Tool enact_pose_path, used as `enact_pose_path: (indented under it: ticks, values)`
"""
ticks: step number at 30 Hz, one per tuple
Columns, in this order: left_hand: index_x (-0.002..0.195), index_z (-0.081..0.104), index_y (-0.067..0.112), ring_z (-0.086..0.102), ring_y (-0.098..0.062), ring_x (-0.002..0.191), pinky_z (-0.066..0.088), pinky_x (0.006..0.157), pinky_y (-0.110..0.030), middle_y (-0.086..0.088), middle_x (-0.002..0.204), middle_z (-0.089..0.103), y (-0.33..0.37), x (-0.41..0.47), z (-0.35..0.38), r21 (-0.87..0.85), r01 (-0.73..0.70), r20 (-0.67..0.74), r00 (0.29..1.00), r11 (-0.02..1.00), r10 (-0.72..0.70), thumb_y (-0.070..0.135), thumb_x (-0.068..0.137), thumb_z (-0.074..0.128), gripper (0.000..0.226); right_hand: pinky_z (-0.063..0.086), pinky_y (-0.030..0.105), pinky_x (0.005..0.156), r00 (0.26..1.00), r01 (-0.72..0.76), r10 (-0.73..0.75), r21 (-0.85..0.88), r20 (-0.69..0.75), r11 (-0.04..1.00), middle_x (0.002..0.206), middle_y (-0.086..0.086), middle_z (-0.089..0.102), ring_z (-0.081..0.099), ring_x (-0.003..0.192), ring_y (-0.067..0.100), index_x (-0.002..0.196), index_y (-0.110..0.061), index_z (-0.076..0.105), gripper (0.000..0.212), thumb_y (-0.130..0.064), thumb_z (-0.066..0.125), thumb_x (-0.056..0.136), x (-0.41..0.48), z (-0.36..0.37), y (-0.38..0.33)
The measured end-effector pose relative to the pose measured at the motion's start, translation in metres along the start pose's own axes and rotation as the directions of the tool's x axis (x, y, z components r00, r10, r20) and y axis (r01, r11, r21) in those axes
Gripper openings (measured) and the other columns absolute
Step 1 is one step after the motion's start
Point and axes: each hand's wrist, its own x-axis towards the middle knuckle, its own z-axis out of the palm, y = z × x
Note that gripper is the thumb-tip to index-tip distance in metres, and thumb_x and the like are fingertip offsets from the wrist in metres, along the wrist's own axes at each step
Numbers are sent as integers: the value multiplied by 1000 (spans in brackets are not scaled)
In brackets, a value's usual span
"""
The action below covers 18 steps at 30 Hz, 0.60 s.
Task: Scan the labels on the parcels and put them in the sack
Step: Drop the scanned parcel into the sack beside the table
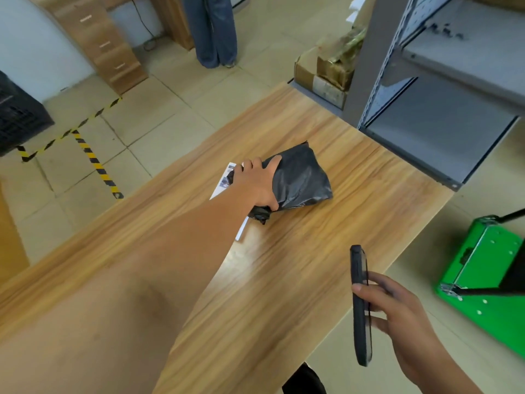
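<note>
A black plastic-wrapped parcel [301, 177] lies on the wooden table [284, 280], near its far side. My left hand [257, 182] reaches across the table and grips the parcel's left end, fingers and thumb curled round it. A white printed label [224, 182] shows beside and under that hand. My right hand [397, 311] holds a black handheld scanner [360, 305] edge-on, near the table's right edge, well short of the parcel. No sack is in view.
A grey metal shelf unit [426, 95] stands past the table's far right end, with cardboard boxes [326, 72] beside it. A green cart [488, 282] sits on the floor to the right. A person's legs [213, 32], a wooden drawer cabinet [105, 44] and a black crate [20, 115] stand beyond.
</note>
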Motion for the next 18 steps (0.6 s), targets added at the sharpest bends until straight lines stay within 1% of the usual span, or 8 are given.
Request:
enact_pose_path:
  ticks: [3, 5, 7, 9, 11, 13, 16, 18]
  values:
    - [151, 3, 42, 35, -40, 126, 32, 104, -52, -16, 138, 35, 2, -6, 3, -34, 10, -50, 999, 999, -12, 51, 55, 83, 125, 54, 36, 64, 1000, -24, 24, 0, 5, 1000, 95, 14, 70, 70, 77, 19, 114, -19, 72, 68, -42, 82, 51, 3, -1, 3]
    - [149, 8, 45, 37, -41, 125, 35, 101, -51, -15, 138, 35, 1, -17, 3, -123, 32, -60, 997, 992, -39, 51, 54, 83, 120, 55, 37, 65, 999, -36, 36, 0, 17, 999, 93, 13, 70, 70, 74, 18, 114, -18, 72, 60, -36, 83, 59, 4, 2, 3]
    - [146, 14, 47, 40, -39, 122, 40, 94, -46, -13, 137, 36, -5, -35, 3, -276, 51, -68, 995, 960, -73, 51, 54, 81, 114, 55, 38, 66, 999, -25, 25, -7, 31, 1000, 88, 11, 70, 70, 70, 15, 114, -18, 72, 44, -25, 83, 72, 3, 6, 2]
    - [143, 18, 50, 42, -34, 122, 44, 90, -42, -8, 136, 36, -15, -60, 6, -494, 62, -71, 991, 867, -111, 50, 54, 82, 110, 56, 39, 66, 999, -13, 14, -16, 51, 1000, 85, 9, 71, 69, 66, 11, 110, -19, 74, 30, -20, 79, 80, 1, 13, -2]
    - [141, 20, 54, 47, -24, 125, 49, 95, -42, 2, 140, 39, -27, -95, 10, -748, 51, -47, 990, 662, -130, 50, 52, 86, 110, 57, 39, 67, 997, -5, 8, -31, 80, 999, 82, 7, 71, 68, 67, 12, 106, -19, 75, 24, -19, 78, 82, -1, 21, -6]
    - [137, 26, 58, 57, -11, 119, 55, 92, -36, 15, 137, 49, -40, -136, 20, -904, 36, -40, 985, 426, -169, 51, 51, 91, 108, 55, 39, 70, 993, 8, -2, -45, 119, 999, 80, 5, 71, 67, 70, 14, 104, -19, 76, 22, -18, 78, 82, -5, 32, -11]
    - [124, 38, 66, 68, 1, 97, 59, 70, -22, 29, 110, 65, -61, -202, 55, -992, 87, 52, 941, 89, -334, 56, 46, 95, 97, 50, 39, 73, 985, 18, -5, -73, 175, 997, 84, 7, 67, 63, 75, 19, 103, -20, 76, 22, -18, 78, 82, -10, 50, -13]
    - [118, 43, 67, 73, -7, 89, 58, 61, -23, 24, 100, 71, -73, -248, 87, -982, 147, 185, 885, -120, -427, 57, 43, 95, 92, 49, 37, 69, 973, 22, 4, -108, 231, 994, 85, 9, 66, 63, 75, 20, 104, -18, 76, 22, -18, 78, 82, -14, 68, -10]
